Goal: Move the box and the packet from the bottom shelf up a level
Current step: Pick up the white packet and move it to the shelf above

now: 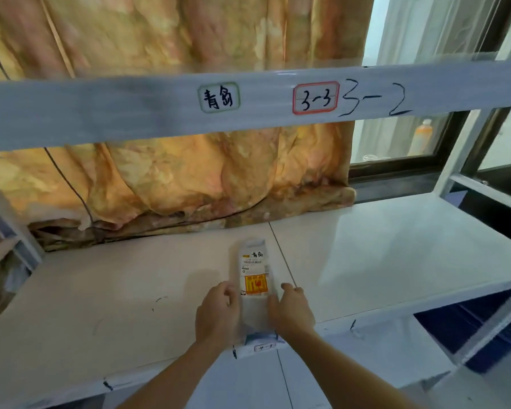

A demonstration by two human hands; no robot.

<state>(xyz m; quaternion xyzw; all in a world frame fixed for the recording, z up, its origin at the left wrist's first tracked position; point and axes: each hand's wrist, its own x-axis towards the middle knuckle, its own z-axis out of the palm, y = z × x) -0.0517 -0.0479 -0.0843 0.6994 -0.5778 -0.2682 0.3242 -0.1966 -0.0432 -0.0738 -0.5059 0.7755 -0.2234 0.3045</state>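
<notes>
The left hand (217,312) and right hand (291,312), both clamped on the packet's (253,278) near end, hold it flat at the shelf's (396,261) front edge. Overhanging there, it may slide off once released.

Shelf stock, counted
One packet (255,286), two hands (left (217,315), right (291,311)), two labels (green-edged (219,98), red-edged (315,98)) and one orange bottle (421,137) are recorded.
</notes>
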